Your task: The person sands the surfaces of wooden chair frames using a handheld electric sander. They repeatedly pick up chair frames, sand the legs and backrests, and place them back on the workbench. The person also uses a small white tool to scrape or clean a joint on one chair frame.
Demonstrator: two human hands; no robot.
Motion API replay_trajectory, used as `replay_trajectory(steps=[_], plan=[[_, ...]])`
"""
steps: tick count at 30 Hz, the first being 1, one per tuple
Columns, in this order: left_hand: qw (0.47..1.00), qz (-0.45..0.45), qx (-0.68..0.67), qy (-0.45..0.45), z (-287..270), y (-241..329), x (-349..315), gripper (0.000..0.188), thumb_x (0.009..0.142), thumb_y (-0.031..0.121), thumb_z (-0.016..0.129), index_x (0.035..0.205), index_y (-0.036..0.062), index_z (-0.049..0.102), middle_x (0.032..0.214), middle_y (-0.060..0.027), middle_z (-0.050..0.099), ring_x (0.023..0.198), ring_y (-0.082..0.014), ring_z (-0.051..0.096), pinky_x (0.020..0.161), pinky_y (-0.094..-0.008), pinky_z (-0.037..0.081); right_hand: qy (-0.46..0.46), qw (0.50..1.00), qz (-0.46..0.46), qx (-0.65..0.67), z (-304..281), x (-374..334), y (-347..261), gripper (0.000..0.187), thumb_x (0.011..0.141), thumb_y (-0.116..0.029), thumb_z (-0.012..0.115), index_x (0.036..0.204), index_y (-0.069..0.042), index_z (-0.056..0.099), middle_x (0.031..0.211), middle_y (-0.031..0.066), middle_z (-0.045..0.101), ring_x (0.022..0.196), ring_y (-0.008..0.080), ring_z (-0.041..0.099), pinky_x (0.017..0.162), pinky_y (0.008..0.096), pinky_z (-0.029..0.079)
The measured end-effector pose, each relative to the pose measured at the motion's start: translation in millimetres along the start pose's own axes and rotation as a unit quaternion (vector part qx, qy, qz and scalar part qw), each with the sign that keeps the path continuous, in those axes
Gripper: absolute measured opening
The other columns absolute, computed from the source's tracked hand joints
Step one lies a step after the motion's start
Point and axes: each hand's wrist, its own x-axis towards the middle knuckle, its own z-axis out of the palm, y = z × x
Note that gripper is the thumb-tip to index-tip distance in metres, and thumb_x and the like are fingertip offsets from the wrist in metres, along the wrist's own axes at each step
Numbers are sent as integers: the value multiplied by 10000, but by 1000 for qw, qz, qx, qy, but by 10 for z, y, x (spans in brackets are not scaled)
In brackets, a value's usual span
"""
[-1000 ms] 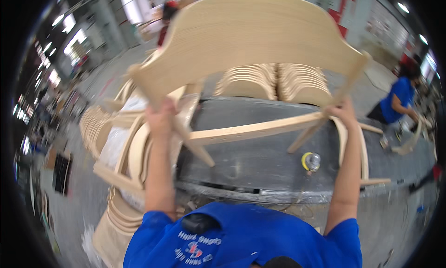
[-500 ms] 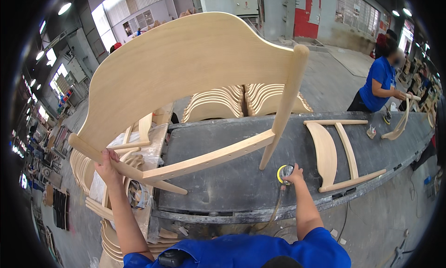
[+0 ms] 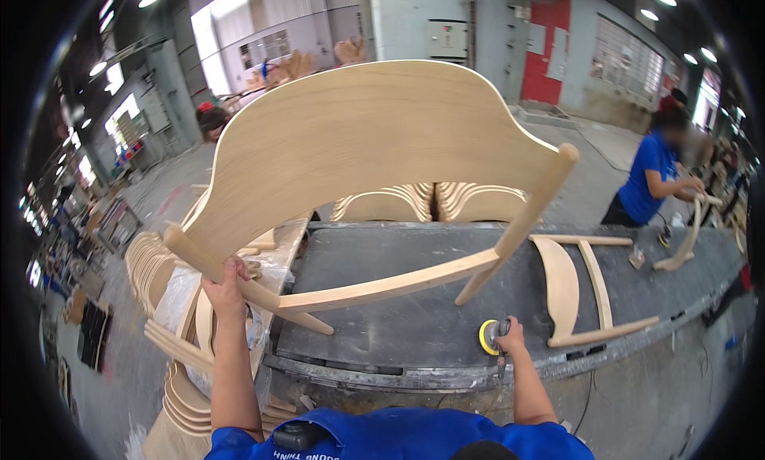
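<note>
My left hand [image 3: 225,290] is closed round the left post of a pale wooden chair back frame [image 3: 366,133]. The frame stands tilted over the dark worktable, its broad curved panel uppermost and a thin curved rail with small holes below it. Its two round posts reach down toward the tabletop; whether the far one touches is hard to tell. In my right hand [image 3: 512,337], to the right of the frame, is an orbital sander [image 3: 500,333] with a yellow pad. The sander is held on edge by the table's near side, apart from the wood, its hose trailing toward me.
Another chair back frame [image 3: 560,288] lies on the dark worktable [image 3: 414,336] at right. Stacked curved panels [image 3: 382,205] stand beyond it. More wooden parts [image 3: 147,273] crowd a side bench at left. A co-worker in blue [image 3: 649,173] handles a frame at the far right end.
The held chair back frame now sits lower and farther right in view, partly because the view itself has shifted. The sander has turned in my right hand, its yellow pad facing left.
</note>
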Motion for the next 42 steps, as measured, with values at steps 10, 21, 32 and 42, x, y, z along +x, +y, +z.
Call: replay_trajectory(steps=[10, 21, 32, 42], plan=[[994, -82, -10, -76, -16, 358, -158, 94, 901, 83, 608, 948, 10, 574, 672, -46, 556, 590, -131, 557, 528, -274, 464, -36, 961, -261, 85, -1300, -2314, -905, 794, 622, -66, 798, 1342, -82, 464, 1284, 150, 499, 1217, 317, 484, 1028, 379, 394], [987, 85, 22, -134, -94, 837, -861, 229, 791, 105, 741, 957, -1, 624, 812, -117, 682, 708, -179, 673, 643, -297, 517, 253, 800, -521, -155, -2819, -3948, -3619, 699, 643, -37, 749, 1301, -43, 514, 1275, 148, 527, 1254, 320, 465, 1091, 403, 323], [974, 123, 2, -189, -346, 935, -1339, 241, 751, 27, 737, 968, 14, 633, 761, -102, 663, 651, -192, 658, 607, -284, 508, 82, 781, -528, -323, -2649, -4620, -4903, 688, 678, 31, 696, 1313, -161, 517, 1171, 106, 515, 1135, 287, 537, 1014, 386, 443], [968, 139, -13, -207, -348, 923, -1492, 291, 731, -5, 752, 994, 15, 628, 780, -100, 666, 656, -177, 667, 600, -271, 514, 89, 822, -453, -334, -3146, -4202, -4732, 751, 694, -7, 667, 1382, -190, 428, 1328, 86, 493, 1223, 278, 490, 1075, 402, 380]])
